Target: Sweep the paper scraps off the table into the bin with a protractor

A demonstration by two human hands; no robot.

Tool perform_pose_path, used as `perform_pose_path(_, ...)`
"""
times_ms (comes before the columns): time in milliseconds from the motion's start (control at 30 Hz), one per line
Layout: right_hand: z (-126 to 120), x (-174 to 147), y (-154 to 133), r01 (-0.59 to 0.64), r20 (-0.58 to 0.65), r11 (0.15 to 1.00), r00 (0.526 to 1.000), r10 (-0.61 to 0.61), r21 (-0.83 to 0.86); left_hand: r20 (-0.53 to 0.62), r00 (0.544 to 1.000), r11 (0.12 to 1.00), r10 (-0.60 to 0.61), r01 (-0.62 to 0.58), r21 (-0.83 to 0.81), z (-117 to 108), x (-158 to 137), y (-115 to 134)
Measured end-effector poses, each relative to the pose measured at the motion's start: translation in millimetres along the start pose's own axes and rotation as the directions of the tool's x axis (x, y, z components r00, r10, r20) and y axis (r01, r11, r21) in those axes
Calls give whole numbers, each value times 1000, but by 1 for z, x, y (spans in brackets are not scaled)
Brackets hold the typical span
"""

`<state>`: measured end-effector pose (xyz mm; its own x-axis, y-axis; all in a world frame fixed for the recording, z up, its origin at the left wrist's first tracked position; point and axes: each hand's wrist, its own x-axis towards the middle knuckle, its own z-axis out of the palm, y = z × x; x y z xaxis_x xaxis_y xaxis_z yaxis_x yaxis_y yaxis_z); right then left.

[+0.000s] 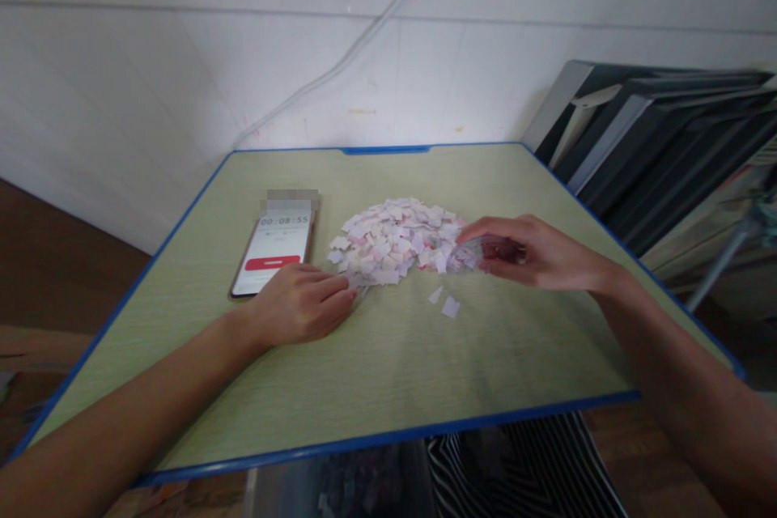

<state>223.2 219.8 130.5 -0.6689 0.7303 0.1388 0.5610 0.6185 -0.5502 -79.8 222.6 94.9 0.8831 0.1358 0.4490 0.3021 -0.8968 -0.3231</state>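
A heap of small torn or cut paper pieces (394, 239), mostly white with some pinkish ones, lies on the light green tabletop (340, 388). My left hand (307, 303) rests at the heap's near left edge, fingers curled together; a small pale or clear bit shows at its fingertips, too unclear to name. At the heap's right side, my right hand (534, 252) has its thumb and fingers curved around a see-through plastic thing (477, 251) against the paper pieces. Its exact kind is hard to make out. Two loose paper pieces (450, 307) lie in front of the heap.
A phone (273, 251) showing a running timer lies left of the heap, close behind my left hand. Blue edging (388, 447) borders the table. Dark flat panels or folders (655, 137) lean at the right. A clear bin (340, 481) and striped cloth (522, 465) are below the front edge.
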Motion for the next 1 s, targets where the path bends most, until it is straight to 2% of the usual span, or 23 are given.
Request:
perform_pose_path(67, -1, 0, 0, -21, -31, 1000, 999, 20, -24, 2, 1000, 1000, 1, -1, -4, 0, 0, 0)
perform_pose_path(200, -2, -1, 1, -28, 16, 998, 999, 29, -47, -3, 1000, 1000, 4, -4, -9, 0, 1, 0)
perform_pose_path(333, -3, -2, 2, -12, -6, 1000, 1000, 11, -25, -7, 1000, 1000, 4, -4, -12, 0, 1, 0)
perform_pose_path(500, -2, -2, 1, 25, 88, 1000, 996, -25, 11, -16, 1000, 1000, 10, -10, -16, 1, 0, -1)
perform_pose_path(600, -2, -2, 1, 10, 41, 1000, 999, -10, -4, -11, 1000, 1000, 6, -6, -12, 1, 0, -1)
perform_pose_path(733, 0, -2, 2, 17, 66, 1000, 998, -16, -12, -2, 1000, 1000, -4, 4, -11, 1, 0, 0)
perform_pose_path(867, 2, 0, 3, -8, -6, 999, 1000, 8, -37, 6, 1000, 1000, -7, 8, -7, 1, 0, 0)
perform_pose_path(1000, 1, 0, 1, 12, 11, 999, 1000, -12, -32, 1, 1000, 1000, -2, 2, -15, 1, 0, 0)
